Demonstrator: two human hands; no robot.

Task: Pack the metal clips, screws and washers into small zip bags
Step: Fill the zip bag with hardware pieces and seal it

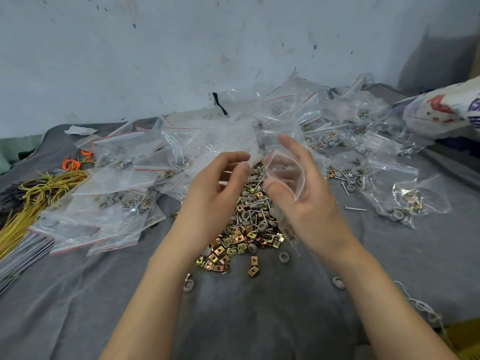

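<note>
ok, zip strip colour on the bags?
Red, on clear zip bags; head view shows it best.

Two hands: the left hand (215,188) and the right hand (301,193). One open zip bag (287,175) is held. Clips (233,245), screws (255,201), washers (262,226) and bags (109,193) are too many to count.

R hand (306,196) holds small zip bag (287,175) w/ mouth open above pile of brass clips (233,245), screws & grey washers (255,203) (L hand (218,183) just beside, fingers curled) on grey cloth (259,320).
</note>
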